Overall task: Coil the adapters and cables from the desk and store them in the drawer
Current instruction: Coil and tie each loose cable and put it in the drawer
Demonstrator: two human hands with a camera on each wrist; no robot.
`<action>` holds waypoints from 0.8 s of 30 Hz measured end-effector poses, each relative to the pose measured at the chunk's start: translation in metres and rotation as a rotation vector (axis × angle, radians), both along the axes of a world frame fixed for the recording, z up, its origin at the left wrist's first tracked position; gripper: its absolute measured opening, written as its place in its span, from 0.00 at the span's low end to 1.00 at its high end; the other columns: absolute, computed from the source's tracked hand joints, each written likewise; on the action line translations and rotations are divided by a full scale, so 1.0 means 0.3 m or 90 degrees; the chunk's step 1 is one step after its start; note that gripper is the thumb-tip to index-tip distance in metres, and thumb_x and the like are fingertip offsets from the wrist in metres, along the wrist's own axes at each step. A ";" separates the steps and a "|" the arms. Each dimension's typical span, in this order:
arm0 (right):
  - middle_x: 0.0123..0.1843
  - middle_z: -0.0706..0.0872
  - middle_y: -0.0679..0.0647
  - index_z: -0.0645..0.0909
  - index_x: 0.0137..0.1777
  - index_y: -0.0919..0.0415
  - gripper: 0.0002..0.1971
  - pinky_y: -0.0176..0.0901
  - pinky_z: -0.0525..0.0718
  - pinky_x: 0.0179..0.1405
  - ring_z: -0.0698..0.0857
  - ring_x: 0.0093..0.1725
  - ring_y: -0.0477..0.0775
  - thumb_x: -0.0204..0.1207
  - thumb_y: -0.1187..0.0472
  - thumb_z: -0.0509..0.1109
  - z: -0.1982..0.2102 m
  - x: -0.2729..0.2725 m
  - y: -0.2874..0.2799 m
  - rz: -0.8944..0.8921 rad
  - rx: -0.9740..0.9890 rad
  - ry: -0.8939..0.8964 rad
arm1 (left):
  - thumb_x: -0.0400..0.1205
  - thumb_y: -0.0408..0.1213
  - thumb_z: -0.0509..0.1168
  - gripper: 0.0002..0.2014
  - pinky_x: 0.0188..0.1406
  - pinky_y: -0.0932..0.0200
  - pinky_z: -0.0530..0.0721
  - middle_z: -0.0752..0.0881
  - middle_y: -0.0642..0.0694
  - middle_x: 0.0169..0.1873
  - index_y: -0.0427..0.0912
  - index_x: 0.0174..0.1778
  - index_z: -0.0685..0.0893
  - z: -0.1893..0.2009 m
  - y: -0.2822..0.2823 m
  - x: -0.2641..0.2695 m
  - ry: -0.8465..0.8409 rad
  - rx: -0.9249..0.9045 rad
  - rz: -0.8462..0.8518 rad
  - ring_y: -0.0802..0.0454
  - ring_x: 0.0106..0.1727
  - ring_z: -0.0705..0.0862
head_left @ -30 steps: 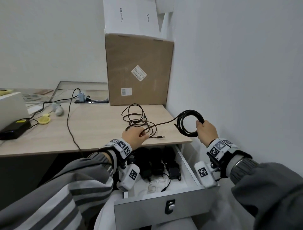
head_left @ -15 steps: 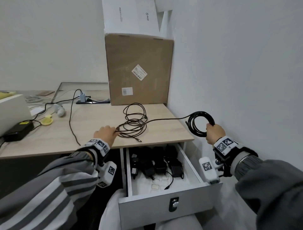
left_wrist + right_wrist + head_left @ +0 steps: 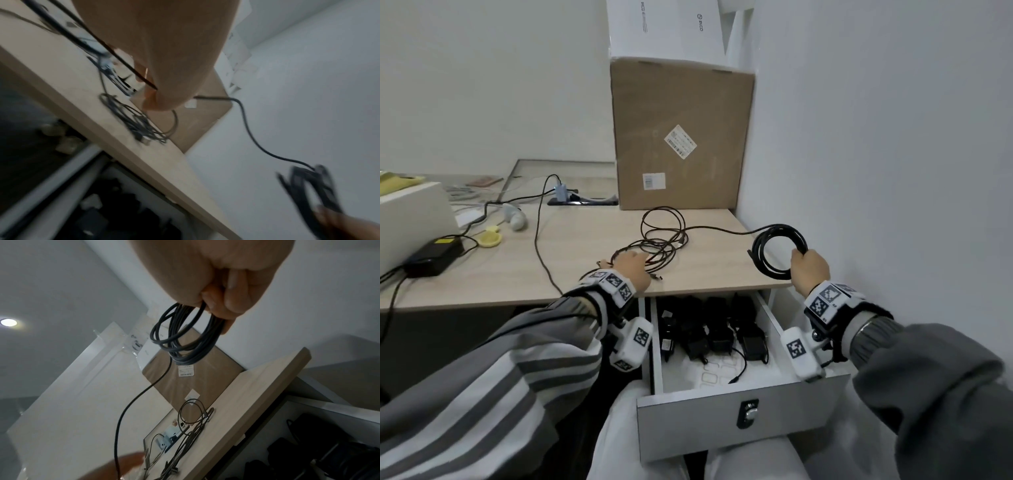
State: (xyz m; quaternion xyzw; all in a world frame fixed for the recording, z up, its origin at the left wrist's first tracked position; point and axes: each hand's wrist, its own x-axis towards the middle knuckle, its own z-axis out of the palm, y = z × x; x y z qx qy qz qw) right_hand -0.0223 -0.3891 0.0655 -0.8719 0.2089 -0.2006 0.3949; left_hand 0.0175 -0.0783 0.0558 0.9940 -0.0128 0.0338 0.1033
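Several loops of thick black cable (image 3: pixel 779 251) are already clamped in your right hand (image 3: pixel 810 270), held off the light wood surface (image 3: pixel 585 240) above the open white drawer (image 3: pixel 722 404). Left hand (image 3: pixel 631 270) pinches the tail – feed slack steadily, matching loop size.

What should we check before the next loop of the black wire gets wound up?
1. Right hand grips the coil firmly: ok, fingers wrap the loops in the right wrist view.
2. Left hand has the free cable: ok, it runs through the fingers in the left wrist view.
3. Free cable is clear of the loose cable pile on the desk: cannot tell, it crosses the pile.
4. Drawer is open: ok.
5. Room in the drawer beside the adapters: ok, the front part is bare.
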 end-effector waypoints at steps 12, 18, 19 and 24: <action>0.45 0.78 0.62 0.74 0.52 0.70 0.15 0.44 0.68 0.42 0.77 0.45 0.61 0.86 0.56 0.54 0.016 -0.071 0.028 0.111 -0.085 -0.032 | 0.78 0.40 0.63 0.38 0.82 0.39 0.45 0.54 0.51 0.84 0.49 0.84 0.54 0.216 -0.318 -0.121 -0.201 -0.132 -0.279 0.49 0.85 0.47; 0.41 0.79 0.59 0.72 0.47 0.66 0.13 0.44 0.67 0.38 0.77 0.41 0.59 0.86 0.56 0.54 0.025 -0.091 0.055 0.160 -0.105 -0.062 | 0.87 0.44 0.53 0.16 0.79 0.38 0.49 0.83 0.46 0.62 0.45 0.65 0.80 0.182 -0.339 -0.076 -0.045 -0.010 -0.268 0.44 0.68 0.78; 0.40 0.78 0.59 0.71 0.47 0.66 0.12 0.44 0.66 0.38 0.76 0.41 0.59 0.86 0.56 0.54 0.025 -0.089 0.054 0.157 -0.107 -0.062 | 0.88 0.45 0.52 0.17 0.75 0.43 0.61 0.85 0.45 0.55 0.43 0.58 0.83 0.182 -0.331 -0.071 -0.052 -0.027 -0.276 0.43 0.61 0.81; 0.44 0.78 0.63 0.70 0.46 0.66 0.13 0.45 0.68 0.41 0.76 0.44 0.61 0.86 0.57 0.53 -0.013 -0.052 0.033 0.107 -0.094 -0.019 | 0.88 0.45 0.55 0.15 0.32 0.57 0.69 0.78 0.51 0.33 0.43 0.45 0.84 0.179 -0.279 -0.064 -0.128 -0.167 -0.247 0.49 0.38 0.77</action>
